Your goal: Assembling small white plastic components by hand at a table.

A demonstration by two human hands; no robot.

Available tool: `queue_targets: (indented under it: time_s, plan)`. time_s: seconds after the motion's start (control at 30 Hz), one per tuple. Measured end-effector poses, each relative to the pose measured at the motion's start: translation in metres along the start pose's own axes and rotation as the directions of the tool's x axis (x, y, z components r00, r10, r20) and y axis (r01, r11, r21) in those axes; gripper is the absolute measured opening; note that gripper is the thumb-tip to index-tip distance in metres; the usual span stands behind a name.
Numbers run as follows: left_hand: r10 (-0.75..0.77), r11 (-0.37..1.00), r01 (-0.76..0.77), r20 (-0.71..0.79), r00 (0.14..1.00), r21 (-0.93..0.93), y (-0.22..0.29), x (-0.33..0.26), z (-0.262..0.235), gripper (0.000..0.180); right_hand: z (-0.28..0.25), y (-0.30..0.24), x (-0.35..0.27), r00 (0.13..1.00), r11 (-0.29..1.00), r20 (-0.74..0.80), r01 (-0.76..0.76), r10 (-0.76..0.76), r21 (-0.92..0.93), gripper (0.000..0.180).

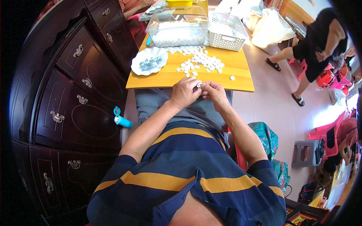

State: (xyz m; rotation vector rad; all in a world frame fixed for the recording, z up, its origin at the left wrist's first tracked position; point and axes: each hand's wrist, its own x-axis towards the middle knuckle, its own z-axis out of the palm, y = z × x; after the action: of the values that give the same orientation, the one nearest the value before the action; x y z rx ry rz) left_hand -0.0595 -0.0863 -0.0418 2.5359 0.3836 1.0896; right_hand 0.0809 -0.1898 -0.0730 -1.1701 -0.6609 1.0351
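Being clamped in fingers of left hand [185, 93] and right hand [216, 95], small part [199, 86] is best kept steady near tabletop [239, 73].

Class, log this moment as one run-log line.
left hand: holds piece; right hand: at piece; discs: on table; bowl: left of discs
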Motion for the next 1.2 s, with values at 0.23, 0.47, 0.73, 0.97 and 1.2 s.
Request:
queue_targets:
  time_s: [0.23,0.47,0.73,0.97,1.2]
  plan:
    - [-0.015,1.0,0.015,0.041,0.999,-0.004,0.001,-0.001,-0.002,0.022,0.001,-0.005,-0.002,0.99,0.99,0.011,-0.138,0.138,0.0,0.024]
    - [0.014,1.0,-0.013,0.038,0.999,-0.017,0.001,-0.001,-0.001,0.02,-0.003,-0.001,0.001,0.992,0.993,0.022,-0.121,0.121,-0.012,0.023]
    - [0.043,0.999,-0.043,0.023,0.999,0.01,-0.001,-0.002,-0.001,0.016,0.001,0.005,0.002,0.995,0.991,0.011,-0.101,0.101,0.086,0.021]
    - [0.086,0.995,-0.087,0.015,0.996,0.055,0.001,-0.001,-0.006,0.012,0.006,0.004,-0.001,0.996,0.989,-0.001,-0.094,0.094,0.114,0.02]
    - [0.105,0.992,-0.105,0.002,0.994,0.068,0.002,0.0,-0.009,0.009,0.008,0.006,-0.002,0.998,0.986,0.032,-0.057,0.053,0.158,0.019]
